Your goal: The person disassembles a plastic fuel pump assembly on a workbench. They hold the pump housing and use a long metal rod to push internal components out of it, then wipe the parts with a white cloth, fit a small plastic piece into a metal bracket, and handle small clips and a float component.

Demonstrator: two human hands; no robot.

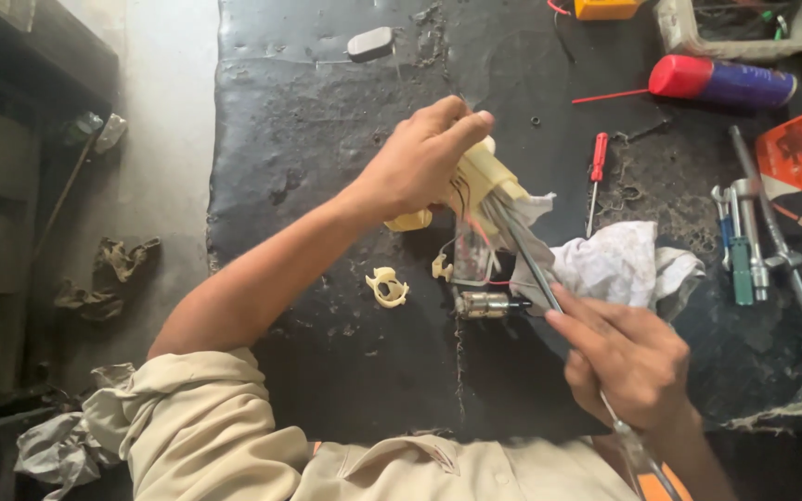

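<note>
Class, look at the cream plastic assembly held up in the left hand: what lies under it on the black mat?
Under the cream plastic assembly lie a small metal cylinder, a broken cream clip and a white rag. The left hand hides the assembly's top.

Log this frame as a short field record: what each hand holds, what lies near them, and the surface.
Left hand: grips a cream plastic housing with thin wires, lifted off the bench
Right hand: holds a long slim metal tool, its tip at the housing
Near the hands: white rag, small metal cylinder, cream plastic clip
Further off: red-handled screwdriver, spray can, wrenches
Surface: dark, stained workbench
</note>
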